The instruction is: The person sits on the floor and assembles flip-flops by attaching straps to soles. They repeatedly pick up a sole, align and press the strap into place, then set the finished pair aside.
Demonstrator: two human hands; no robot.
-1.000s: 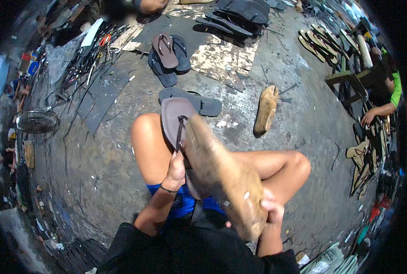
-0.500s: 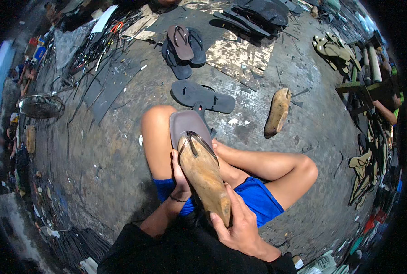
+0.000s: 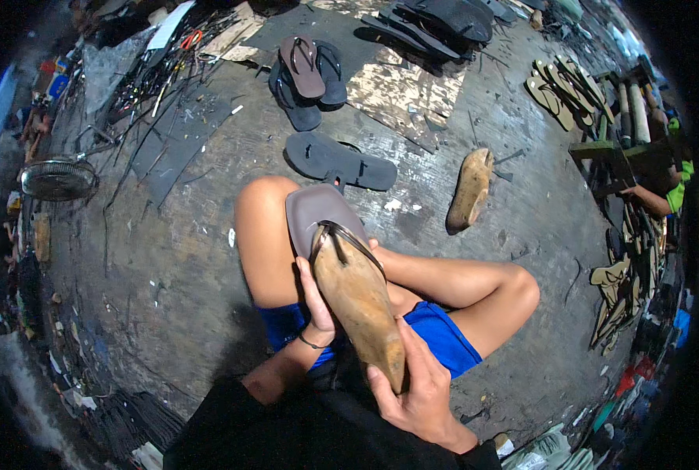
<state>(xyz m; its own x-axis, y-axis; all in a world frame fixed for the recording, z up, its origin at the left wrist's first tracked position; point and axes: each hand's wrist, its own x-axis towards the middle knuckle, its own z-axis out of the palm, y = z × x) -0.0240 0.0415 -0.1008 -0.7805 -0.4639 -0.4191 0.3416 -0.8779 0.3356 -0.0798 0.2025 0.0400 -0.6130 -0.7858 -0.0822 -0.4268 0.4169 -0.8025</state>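
A wooden shoe last (image 3: 359, 309) lies slantwise over my lap, its toe end under the dark strap of a brown flip-flop (image 3: 309, 210). The strap's toe post sits in the slot at the last's front. My left hand (image 3: 316, 301) grips the left edge of the flip-flop and last, its fingers partly hidden underneath. My right hand (image 3: 418, 388) is closed around the heel end of the last, thumb on the near side. Just beyond my knees, a black sandal (image 3: 342, 160) rests on the floor, partly covered by the brown flip-flop.
Another wooden last (image 3: 469, 188) lies to the right. Farther off are a small stack of flip-flops (image 3: 309, 74), black soles (image 3: 432, 31) and tan sandals (image 3: 561, 90). A fan (image 3: 58, 179) stands left. At right, another person's arm (image 3: 649, 200) reaches beside a wooden bench (image 3: 624, 153).
The view has shifted slightly, moving the floor things left in the picture. The last and flip-flop have turned a little in my hands, which keep their hold.
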